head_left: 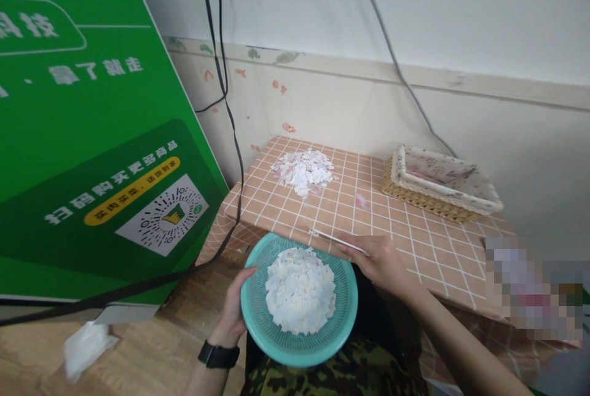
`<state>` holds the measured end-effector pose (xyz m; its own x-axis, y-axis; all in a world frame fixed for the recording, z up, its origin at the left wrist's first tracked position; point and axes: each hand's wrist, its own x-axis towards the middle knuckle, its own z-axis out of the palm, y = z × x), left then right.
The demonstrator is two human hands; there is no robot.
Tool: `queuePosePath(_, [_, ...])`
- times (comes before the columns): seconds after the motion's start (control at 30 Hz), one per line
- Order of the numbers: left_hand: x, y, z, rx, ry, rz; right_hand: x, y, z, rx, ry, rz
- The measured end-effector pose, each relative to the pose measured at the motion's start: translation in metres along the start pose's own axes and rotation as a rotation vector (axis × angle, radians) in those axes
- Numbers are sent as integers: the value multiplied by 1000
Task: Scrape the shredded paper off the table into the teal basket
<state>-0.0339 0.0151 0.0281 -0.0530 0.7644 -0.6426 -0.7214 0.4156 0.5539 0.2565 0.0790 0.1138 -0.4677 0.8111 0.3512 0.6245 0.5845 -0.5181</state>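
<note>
My left hand (pixel 235 304) is closed on the left rim of a round turquoise plastic basket (pixel 343 325), its thumb over the edge. Inside lies a heap of small white paper-like scraps (pixel 300 291). Above the basket's far right rim, at the table's front edge, my right hand (pixel 375 261) grips a thin flat white piece (pixel 343 241) seen nearly edge-on; its exact kind does not show. Farther back on the table is a loose pile of white and pinkish scraps (pixel 305 170).
A checked brown cloth covers the table (pixel 359 224). On its right stands a cloth-lined wicker basket (pixel 431 199). A green printed panel (pixel 92 138) rises at left, with a black cable (pixel 234 131) hanging before it. A white packet (pixel 87 347) lies on the wooden floor.
</note>
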Motion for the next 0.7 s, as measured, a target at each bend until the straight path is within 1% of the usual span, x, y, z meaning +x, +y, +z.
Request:
queuePosePath(0.2, [-1, 1, -2, -13, -27, -24, 2, -6, 1, 57, 0, 2])
queuePosePath(0.33, [-2, 1, -1, -3, -50, -35, 5, -8, -4, 132, -87, 70])
queuePosePath(0.37, [-2, 2, -1, 0, -53, -37, 7, -6, -5, 140, -76, 90])
queuePosePath(0.43, [-2, 2, -1, 6, -58, -35, 15, 0, -7, 129, -1, 130])
queuePosePath(0.57, [-1, 1, -3, 10, -66, -19, 44, 19, -5, 14, 144, 230])
queuePosePath(0.63, [1, -2, -5, 10, -66, -26, 62, 27, -4, -31, 177, 236])
queuePosePath(0.7, [4, -6, -7, 7, -51, -33, 77, 31, -3, -31, 169, 230])
